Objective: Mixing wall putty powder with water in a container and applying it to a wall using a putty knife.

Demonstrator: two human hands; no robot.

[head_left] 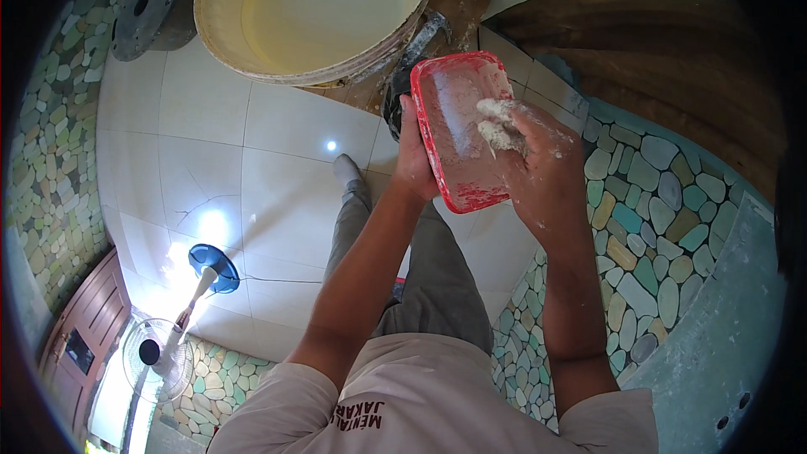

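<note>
My left hand (415,160) grips a red, rounded rectangular plastic tub (469,197) by its left side, thumb on the rim, and tilts it so its inside shows. Pale, pinkish-white paste (454,118) smears the tub's inner walls and bottom. Over the tub's right side hovers my right hand (542,160), its fingers bent together and thickly coated in whitish paste (502,128). Beyond the tub stands a large, round, cream-coloured bucket (227,42) with cloudy yellowish liquid (328,4) inside.
A paste-spattered metal tool like a hammer (430,34) and a black bag (392,109) lie by the bucket on a brown board (462,0). A dark cylindrical container (151,8) stands far left. A standing fan (160,353) is at lower left; its cord (282,280) crosses the tiles.
</note>
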